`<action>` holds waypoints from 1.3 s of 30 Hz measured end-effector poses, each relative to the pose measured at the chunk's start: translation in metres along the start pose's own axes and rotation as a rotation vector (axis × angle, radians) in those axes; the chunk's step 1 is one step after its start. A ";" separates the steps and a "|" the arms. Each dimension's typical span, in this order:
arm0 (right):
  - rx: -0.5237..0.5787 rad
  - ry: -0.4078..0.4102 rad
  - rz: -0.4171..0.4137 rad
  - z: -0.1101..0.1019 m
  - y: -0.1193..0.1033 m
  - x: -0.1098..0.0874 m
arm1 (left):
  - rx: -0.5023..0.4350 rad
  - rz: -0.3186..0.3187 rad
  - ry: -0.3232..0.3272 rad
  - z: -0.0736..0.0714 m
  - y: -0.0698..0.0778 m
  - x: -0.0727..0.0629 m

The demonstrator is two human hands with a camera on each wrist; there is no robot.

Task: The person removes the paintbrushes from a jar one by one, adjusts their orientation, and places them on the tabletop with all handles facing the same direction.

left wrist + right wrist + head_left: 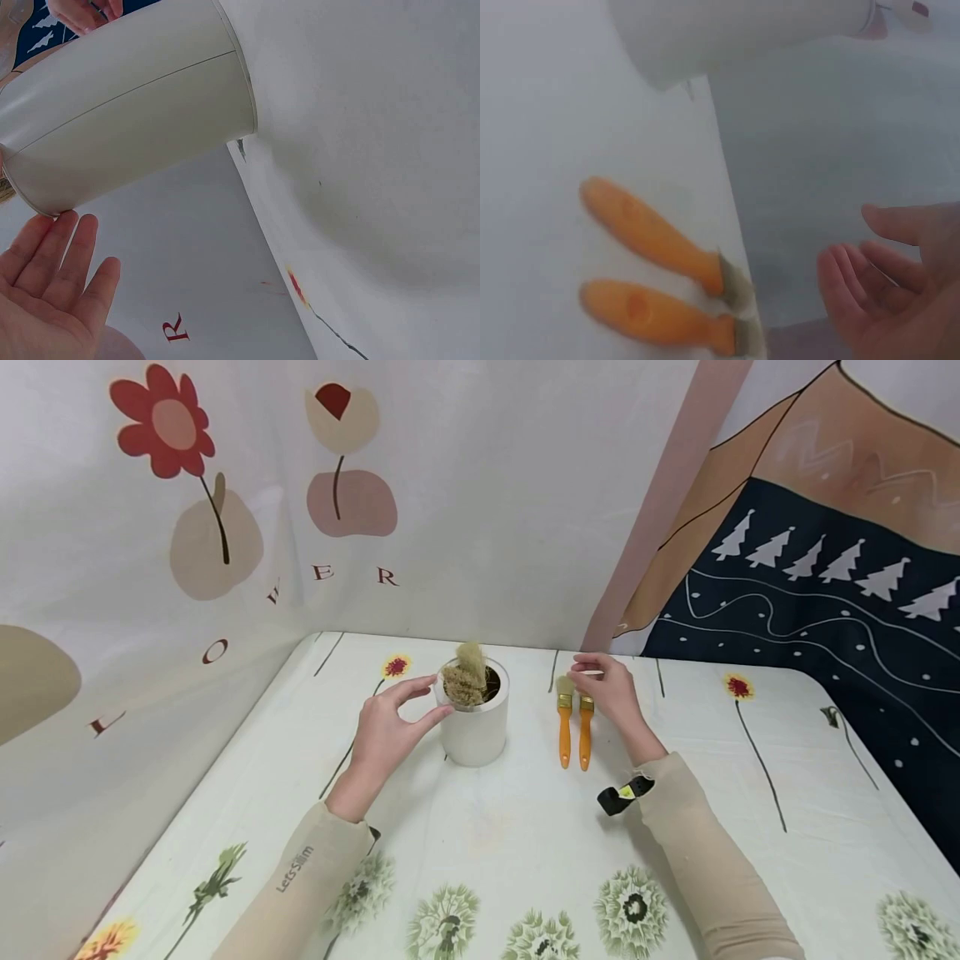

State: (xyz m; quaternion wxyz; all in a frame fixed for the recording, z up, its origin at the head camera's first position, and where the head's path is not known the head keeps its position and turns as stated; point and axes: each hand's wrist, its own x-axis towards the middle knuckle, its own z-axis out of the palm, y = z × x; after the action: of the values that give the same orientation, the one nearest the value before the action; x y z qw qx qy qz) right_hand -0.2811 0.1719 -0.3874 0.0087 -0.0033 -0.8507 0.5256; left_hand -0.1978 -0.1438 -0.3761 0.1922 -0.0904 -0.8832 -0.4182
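A white cylindrical pot (474, 735) stands upright on the table, with tan fuzzy clumps (465, 681) and something dark inside it. My left hand (386, 727) is at the pot's left side, thumb and fingers spread. In the left wrist view, the left hand's fingertips (69, 217) touch the rim, fingers fairly straight. Two paintbrushes with orange handles lie side by side right of the pot, the left brush (565, 735) and the right brush (585, 739). Above their bristle ends hovers my right hand (607, 689), fingers loosely bent, with nothing seen in it.
A white floral cloth (517, 843) covers the table. Behind it hangs a pale printed curtain (487, 510), and a dark sheet with white trees (810, 585) hangs at the right. A black strap (622, 795) is on my right wrist.
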 end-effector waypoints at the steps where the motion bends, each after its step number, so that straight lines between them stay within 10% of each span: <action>1: 0.010 -0.004 -0.004 0.001 -0.002 -0.001 | 0.001 0.002 0.001 0.000 0.000 0.000; 39: 0.238 -0.118 -0.234 0.035 -0.067 -0.034 | 0.003 0.015 0.002 0.001 -0.001 0.000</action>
State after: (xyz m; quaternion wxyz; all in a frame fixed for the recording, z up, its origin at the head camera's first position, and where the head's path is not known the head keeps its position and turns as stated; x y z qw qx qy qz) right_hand -0.2477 0.1102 -0.3434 0.0202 0.1277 -0.7762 0.6171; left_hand -0.1982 -0.1438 -0.3773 0.1961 -0.0962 -0.8830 -0.4155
